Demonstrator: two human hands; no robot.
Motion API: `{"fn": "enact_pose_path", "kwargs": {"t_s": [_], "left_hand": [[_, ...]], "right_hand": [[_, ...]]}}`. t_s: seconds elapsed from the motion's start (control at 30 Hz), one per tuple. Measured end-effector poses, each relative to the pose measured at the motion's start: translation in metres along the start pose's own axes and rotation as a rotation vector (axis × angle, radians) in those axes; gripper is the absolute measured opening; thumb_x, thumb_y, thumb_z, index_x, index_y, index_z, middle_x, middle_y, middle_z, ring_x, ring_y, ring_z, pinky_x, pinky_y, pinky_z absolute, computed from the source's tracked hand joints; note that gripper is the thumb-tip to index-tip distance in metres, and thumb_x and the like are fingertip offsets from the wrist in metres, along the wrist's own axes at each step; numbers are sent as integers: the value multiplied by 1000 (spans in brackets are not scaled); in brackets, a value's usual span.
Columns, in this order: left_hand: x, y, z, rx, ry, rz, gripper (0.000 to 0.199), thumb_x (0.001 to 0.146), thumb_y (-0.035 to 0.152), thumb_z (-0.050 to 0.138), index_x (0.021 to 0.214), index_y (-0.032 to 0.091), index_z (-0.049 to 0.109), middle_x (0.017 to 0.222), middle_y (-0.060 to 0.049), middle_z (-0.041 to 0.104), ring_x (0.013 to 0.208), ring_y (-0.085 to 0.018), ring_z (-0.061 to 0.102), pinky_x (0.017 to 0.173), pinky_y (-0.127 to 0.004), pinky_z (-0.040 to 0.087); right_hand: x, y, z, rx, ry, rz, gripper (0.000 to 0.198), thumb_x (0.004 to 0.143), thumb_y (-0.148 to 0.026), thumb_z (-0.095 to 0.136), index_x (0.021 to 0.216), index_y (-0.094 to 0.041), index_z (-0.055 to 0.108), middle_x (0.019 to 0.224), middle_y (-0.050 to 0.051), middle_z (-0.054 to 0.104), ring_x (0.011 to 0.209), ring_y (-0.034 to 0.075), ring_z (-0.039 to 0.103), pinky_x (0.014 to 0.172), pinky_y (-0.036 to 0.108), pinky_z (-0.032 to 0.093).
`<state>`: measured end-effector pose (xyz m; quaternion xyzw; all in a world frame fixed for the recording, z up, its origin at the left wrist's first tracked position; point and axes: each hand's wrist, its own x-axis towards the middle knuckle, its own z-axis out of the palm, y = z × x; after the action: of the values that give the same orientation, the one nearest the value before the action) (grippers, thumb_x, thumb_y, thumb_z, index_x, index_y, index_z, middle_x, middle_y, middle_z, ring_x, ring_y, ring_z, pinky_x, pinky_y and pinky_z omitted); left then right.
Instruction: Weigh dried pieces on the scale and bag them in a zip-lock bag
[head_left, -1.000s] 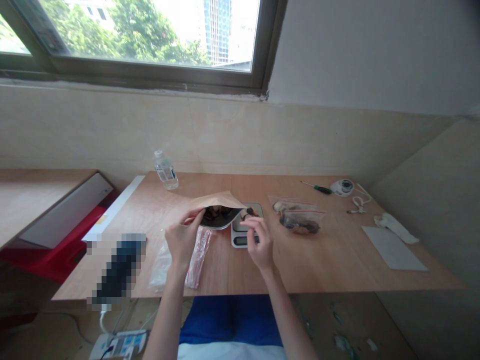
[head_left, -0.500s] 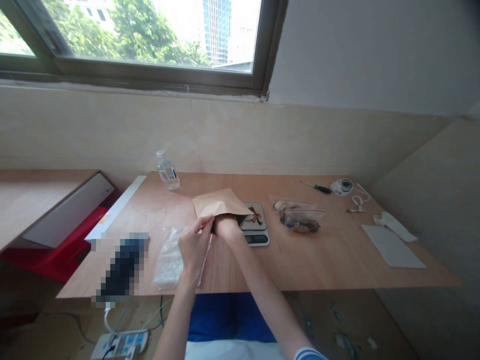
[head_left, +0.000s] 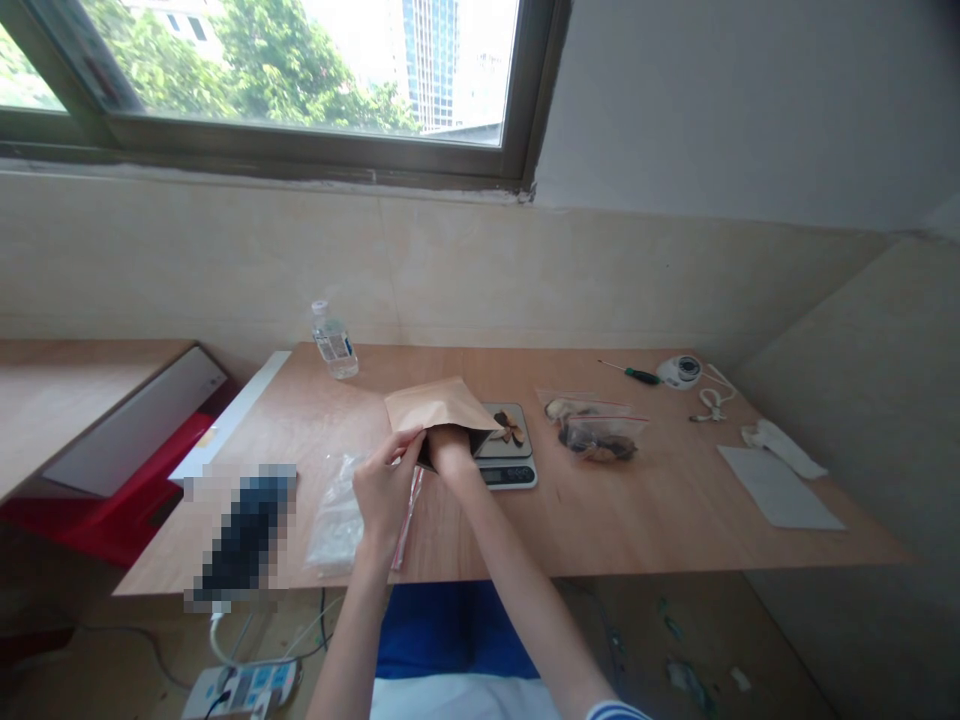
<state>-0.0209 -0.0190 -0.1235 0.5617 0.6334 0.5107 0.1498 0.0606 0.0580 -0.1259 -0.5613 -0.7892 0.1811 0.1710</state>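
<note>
- The wooden table (head_left: pixel 660 520) spans the lower half of the frame.
- The window (head_left: pixel 300 70) fills the upper left, trees showing through it.
- The paper bag (head_left: pixel 439 402), brown, is held at the centre of the frame, its dark mouth facing the person and overlapping the left edge of the scale.
- The clear plastic bags (head_left: pixel 334 525) lie flat on the table, lower left of centre, partly behind the left hand.
- The filled zip bags (head_left: pixel 600 440), with pale and dark pieces inside, lie right of centre.
- The scale (head_left: pixel 517 475) sits just right of the paper bag, display toward the person.
- The left hand (head_left: pixel 384 490) pinches the bag's left edge between thumb and fingers.
- The right hand (head_left: pixel 452 458) reaches into the mouth; its fingers are hidden, so I cannot tell whether they grip anything.
- The bottle (head_left: pixel 335 345) stands left of centre, farther back.
- The brown pieces (head_left: pixel 514 430) lie on the scale's plate.
</note>
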Motion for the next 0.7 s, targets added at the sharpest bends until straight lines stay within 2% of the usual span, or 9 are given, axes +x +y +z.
{"fn": "enact_pose_path", "kwargs": {"t_s": [0.13, 0.23, 0.37, 0.53, 0.7], "left_hand": [[2, -2, -1, 5, 35, -10, 17, 79, 40, 61, 86, 28, 71, 78, 4, 74, 75, -18, 70, 65, -24, 49], [4, -2, -1, -4, 39, -19, 16, 78, 38, 61, 86, 29, 71, 82, 5, 74, 78, -18, 70, 68, -23, 49], [4, -2, -1, -11, 30, -19, 16, 79, 37, 61, 86, 28, 72, 84, 5, 74, 78, -17, 70, 68, -23, 49], [3, -1, -1, -11, 18, -29, 15, 78, 37, 62, 86, 29, 72, 84, 5, 74, 78, -17, 70, 68, -23, 49], [2, 0, -1, -33, 9, -35, 16, 78, 37, 62, 86, 28, 72, 82, 4, 74, 78, -18, 70, 68, -23, 49]], "right_hand": [[-16, 0, -11, -48, 9, 70, 36, 93, -11, 38, 127, -12, 51, 129, 16, 55, 122, 25, 48, 104, 38, 35], [-35, 0, -22, -69, -26, 59, 35, 93, -10, 36, 121, -11, 56, 121, 18, 61, 111, 25, 58, 93, 34, 43], [-52, 0, -30, -62, -83, 23, 28, 92, -11, 40, 103, -16, 65, 98, 14, 71, 93, 22, 67, 76, 26, 47], [-55, 4, -31, -26, -99, -19, 26, 91, -10, 41, 101, -16, 65, 99, 13, 71, 92, 22, 68, 71, 25, 46], [-55, 7, -33, 54, -99, 0, 27, 91, -12, 42, 109, -16, 62, 102, 14, 70, 97, 22, 66, 74, 25, 45]]}}
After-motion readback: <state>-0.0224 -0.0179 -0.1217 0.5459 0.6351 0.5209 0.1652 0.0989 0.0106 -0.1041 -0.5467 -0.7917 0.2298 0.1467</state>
